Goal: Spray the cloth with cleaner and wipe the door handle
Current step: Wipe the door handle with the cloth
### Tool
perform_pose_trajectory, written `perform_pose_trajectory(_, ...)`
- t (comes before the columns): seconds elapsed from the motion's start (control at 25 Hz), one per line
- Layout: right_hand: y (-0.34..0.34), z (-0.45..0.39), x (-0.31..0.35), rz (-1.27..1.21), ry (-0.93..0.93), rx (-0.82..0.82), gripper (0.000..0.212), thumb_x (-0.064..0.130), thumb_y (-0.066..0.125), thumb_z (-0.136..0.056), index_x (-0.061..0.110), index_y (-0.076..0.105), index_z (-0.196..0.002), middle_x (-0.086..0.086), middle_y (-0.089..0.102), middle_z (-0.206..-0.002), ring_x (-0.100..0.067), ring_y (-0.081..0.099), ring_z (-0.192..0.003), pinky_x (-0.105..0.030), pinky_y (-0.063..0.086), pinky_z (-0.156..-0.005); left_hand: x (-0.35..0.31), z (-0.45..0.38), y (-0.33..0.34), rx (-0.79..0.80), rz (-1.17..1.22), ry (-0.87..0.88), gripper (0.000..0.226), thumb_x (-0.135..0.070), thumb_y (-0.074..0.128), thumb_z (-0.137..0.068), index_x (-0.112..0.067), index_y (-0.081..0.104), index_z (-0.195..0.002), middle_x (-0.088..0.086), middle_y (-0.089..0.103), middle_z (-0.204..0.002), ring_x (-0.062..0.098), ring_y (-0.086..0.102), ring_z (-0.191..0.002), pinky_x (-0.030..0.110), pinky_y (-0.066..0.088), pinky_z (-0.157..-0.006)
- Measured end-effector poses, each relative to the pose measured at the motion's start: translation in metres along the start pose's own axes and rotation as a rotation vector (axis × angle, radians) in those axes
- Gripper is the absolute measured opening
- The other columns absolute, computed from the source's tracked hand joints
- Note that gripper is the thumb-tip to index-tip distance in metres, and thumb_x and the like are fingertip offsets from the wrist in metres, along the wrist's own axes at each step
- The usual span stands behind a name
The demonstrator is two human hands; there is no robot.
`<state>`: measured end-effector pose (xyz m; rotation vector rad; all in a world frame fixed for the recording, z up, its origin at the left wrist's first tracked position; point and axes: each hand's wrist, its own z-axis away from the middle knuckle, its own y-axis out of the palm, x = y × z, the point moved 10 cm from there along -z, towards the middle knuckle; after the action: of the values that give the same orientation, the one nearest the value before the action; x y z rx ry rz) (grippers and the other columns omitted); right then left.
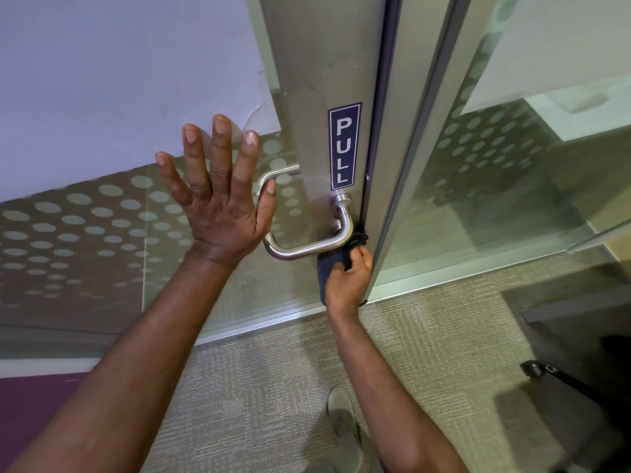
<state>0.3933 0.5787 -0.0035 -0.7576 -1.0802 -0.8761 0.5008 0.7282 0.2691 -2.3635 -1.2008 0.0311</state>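
Right hand [345,281] is clenching a dark cloth [333,264] just below the door handle [307,249], at its right end. Left hand [218,196], fingers spread, is pressing flat on the glass panel [85,233]. Advice: be steadying the door, wrapping cloth around the bar, sweeping along to its mounts.

A metal-framed glass door [327,80] bears a vertical blue PULL sign [344,146] on its stile. The glass panel [85,227] to the left carries a band of frosted dots, with a pale lavender wall [102,80] visible through it above and a purple surface [30,401] at the lower left. To the right, a second glazed panel [495,186] shows a similar dot pattern and greenish reflections. The floor is grey-beige ribbed carpet [273,387]. A dark object with a black caster [532,368] stands at lower right.
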Motion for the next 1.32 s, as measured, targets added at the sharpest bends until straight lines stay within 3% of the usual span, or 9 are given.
perform_pose_trajectory(0.2,-0.018,0.009,0.036,0.032,-0.150,-0.018,0.051,-0.020,0.048,-0.093,-0.005,0.060,-0.140,0.000,0.048,-0.145,0.000,0.049,-0.126,0.010,0.028,-0.096,-0.001,0.000,0.000,0.001,0.002,0.005,0.063,-0.045,0.047,-0.104,-0.016,0.030,-0.157,-0.006,-0.015,-0.175,0.019,-0.015,-0.162,0.049,-0.012,-0.128)
perform_pose_trajectory(0.32,-0.019,0.010,0.071,0.014,-0.315,-0.009,0.049,-0.015,0.045,-0.091,-0.002,0.067,-0.133,0.005,0.048,-0.138,0.012,0.050,-0.123,-0.009,0.037,-0.112,0.000,0.000,0.001,0.003,-0.006,0.001,0.062,-0.045,0.046,-0.105,-0.016,0.030,-0.157,-0.005,-0.015,-0.175,0.019,-0.015,-0.162,0.050,-0.012,-0.128)
perform_pose_trajectory(0.44,-0.018,0.014,0.083,0.013,-0.316,0.041,0.054,-0.016,0.043,-0.092,0.001,0.063,-0.140,0.005,0.045,-0.141,-0.004,0.049,-0.131,-0.036,0.046,-0.117,-0.001,0.000,0.000,0.008,0.002,-0.004,0.061,-0.044,0.046,-0.104,-0.016,0.030,-0.157,-0.006,-0.015,-0.175,0.019,-0.015,-0.162,0.050,-0.011,-0.128)
perform_pose_trajectory(0.64,-0.017,0.012,0.085,-0.007,-0.402,0.094,0.058,-0.016,0.041,-0.093,0.004,0.060,-0.144,0.033,0.042,-0.137,-0.016,0.050,-0.139,-0.051,0.054,-0.109,-0.001,0.002,0.001,0.008,-0.003,0.010,0.072,-0.044,0.046,-0.105,-0.022,0.015,-0.167,-0.005,-0.015,-0.176,0.020,-0.015,-0.162,0.050,-0.011,-0.128)
perform_pose_trajectory(0.76,-0.018,0.009,0.082,0.105,-0.459,0.065,0.056,-0.011,0.041,-0.092,0.002,0.059,-0.144,0.016,0.037,-0.146,0.007,0.039,-0.143,-0.024,0.039,-0.119,-0.002,0.003,0.004,0.010,0.000,0.022,0.078,-0.044,0.047,-0.105,-0.024,0.006,-0.168,-0.004,-0.014,-0.176,0.021,-0.014,-0.162,0.051,-0.011,-0.128)
perform_pose_trajectory(0.88,-0.017,0.014,0.078,0.181,-0.508,0.067,0.056,-0.020,0.043,-0.091,-0.005,0.058,-0.143,-0.008,0.039,-0.151,0.026,0.028,-0.136,0.000,0.025,-0.112,0.000,0.005,0.006,0.021,0.000,0.018,0.080,-0.044,0.048,-0.104,-0.024,0.005,-0.168,-0.004,-0.014,-0.176,0.021,-0.014,-0.162,0.051,-0.012,-0.129)
perform_pose_trajectory(1.0,-0.017,0.015,0.081,0.195,-0.545,0.055,0.058,-0.026,0.045,-0.089,-0.006,0.059,-0.142,-0.023,0.044,-0.151,0.024,0.030,-0.134,0.004,0.024,-0.109,0.001,0.006,0.008,0.024,0.002,0.021,0.079,-0.044,0.048,-0.105,-0.025,0.006,-0.168,-0.004,-0.013,-0.176,0.022,-0.014,-0.162,0.050,-0.013,-0.129)
perform_pose_trajectory(1.12,-0.019,0.017,0.086,0.251,-0.559,0.044,0.059,-0.022,0.047,-0.090,0.000,0.061,-0.143,-0.019,0.044,-0.153,0.031,0.025,-0.131,0.007,0.025,-0.105,0.001,0.007,0.010,0.023,0.000,0.018,0.076,-0.045,0.046,-0.106,-0.025,0.008,-0.168,-0.004,-0.012,-0.176,0.022,-0.013,-0.162,0.050,-0.012,-0.129)
perform_pose_trajectory(1.32,-0.022,0.010,0.086,0.329,-0.548,0.135,0.058,-0.015,0.047,-0.095,0.009,0.060,-0.146,-0.007,0.045,-0.152,0.006,0.038,-0.131,0.002,0.025,-0.111,0.002,0.006,0.011,0.027,0.006,0.021,0.075,-0.046,0.044,-0.106,-0.026,0.006,-0.168,-0.004,-0.012,-0.176,0.022,-0.013,-0.162,0.051,-0.013,-0.129)
